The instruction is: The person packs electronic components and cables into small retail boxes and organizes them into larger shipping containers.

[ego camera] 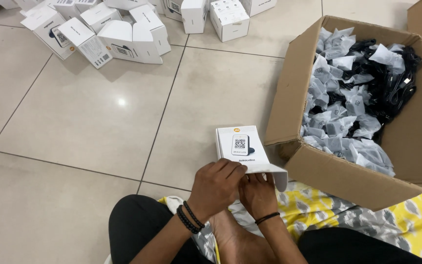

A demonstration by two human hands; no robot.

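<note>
A small white product box (240, 144) with a printed square code on its top lies on the tiled floor in front of me. My left hand (216, 186) rests on its near end, fingers curled over the edge. My right hand (257, 193) sits just beside it, fingers tucked under the open white flap (274, 171) at the box's near end. Both wrists wear black bands.
A large open cardboard carton (299, 98) at the right holds many bagged black cables (357, 88). Several more white boxes (108, 29) lie scattered at the far left and top. I sit cross-legged on a yellow and grey patterned cloth (406, 220).
</note>
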